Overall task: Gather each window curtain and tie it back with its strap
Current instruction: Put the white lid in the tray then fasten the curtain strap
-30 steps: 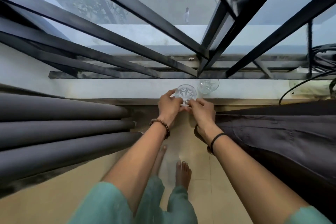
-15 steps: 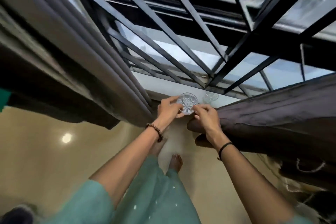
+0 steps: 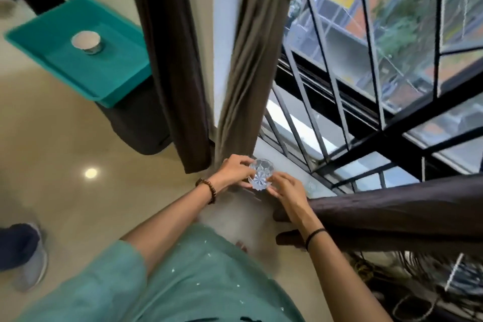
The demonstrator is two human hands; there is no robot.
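Taupe pleated fabric curtain (image 3: 251, 65) hangs bunched at the window's left edge, its lower end just behind the hands. Dark brown fabric curtain (image 3: 392, 206) runs across the lower right, beside the right wrist. No strap visible on either; tied or loose, cannot tell. Left hand (image 3: 235, 168) and right hand (image 3: 287, 191) both grasp a clear cut-glass tumbler (image 3: 260, 174) over the white windowsill (image 3: 277, 157), fingers curled round it. Judged step: clearing glassware before gathering, so tying not yet begun. Next move calls for parking the tumbler somewhere safe, freeing both hands, then finding a strap. Black metal window grille (image 3: 392, 144) behind. Second glass (image 3: 312, 187) on the sill is blurred. Teal plastic tray (image 3: 78, 60) far left, motion-smeared.
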